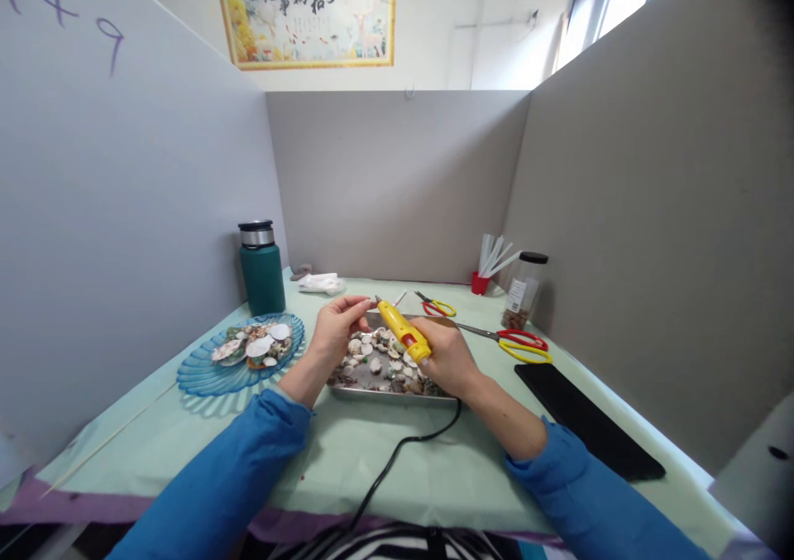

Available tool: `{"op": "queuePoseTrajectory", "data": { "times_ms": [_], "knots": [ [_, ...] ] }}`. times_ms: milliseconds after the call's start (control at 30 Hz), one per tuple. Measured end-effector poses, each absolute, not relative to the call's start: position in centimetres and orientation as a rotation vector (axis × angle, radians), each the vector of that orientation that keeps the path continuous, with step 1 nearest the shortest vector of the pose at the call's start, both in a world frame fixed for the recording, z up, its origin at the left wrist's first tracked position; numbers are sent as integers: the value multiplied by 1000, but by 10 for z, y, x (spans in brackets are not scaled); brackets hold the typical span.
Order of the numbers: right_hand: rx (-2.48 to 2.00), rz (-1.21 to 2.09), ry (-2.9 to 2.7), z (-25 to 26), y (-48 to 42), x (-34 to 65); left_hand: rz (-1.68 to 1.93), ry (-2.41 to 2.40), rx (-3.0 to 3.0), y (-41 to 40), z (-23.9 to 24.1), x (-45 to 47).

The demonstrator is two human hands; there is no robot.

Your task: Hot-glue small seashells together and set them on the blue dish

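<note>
My right hand (450, 353) grips a yellow hot glue gun (400, 324), its nozzle pointing up and to the left. The fingertips of my left hand (340, 324) are pinched together right at the nozzle; whatever they hold is too small to name. Both hands are above a metal tray (390, 396) full of loose seashells (375, 366), with small green bits among them. From the glue gun a black cord (397, 452) runs down over the front edge of the table.
On the left, a blue scalloped plate (208, 374) bears a cluster of shells (257, 345), with a green bottle (261, 275) behind. To the right lie large scissors (521, 345), smaller scissors (437, 305), a black mat (589, 419), a jar (524, 291) and a red cup (480, 284) of glue sticks.
</note>
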State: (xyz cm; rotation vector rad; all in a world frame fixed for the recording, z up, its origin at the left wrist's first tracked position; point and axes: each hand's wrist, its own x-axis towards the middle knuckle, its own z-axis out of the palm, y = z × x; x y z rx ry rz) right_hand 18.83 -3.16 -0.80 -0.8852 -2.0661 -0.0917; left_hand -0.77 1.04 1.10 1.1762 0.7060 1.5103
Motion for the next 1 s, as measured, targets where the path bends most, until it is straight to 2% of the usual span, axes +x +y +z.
{"op": "queuePoseTrajectory", "data": {
  "times_ms": [1000],
  "knots": [
    [-874, -115, -2087, -7, -32, 188, 1548, 713, 1210, 10, 11, -6]
  ]
}}
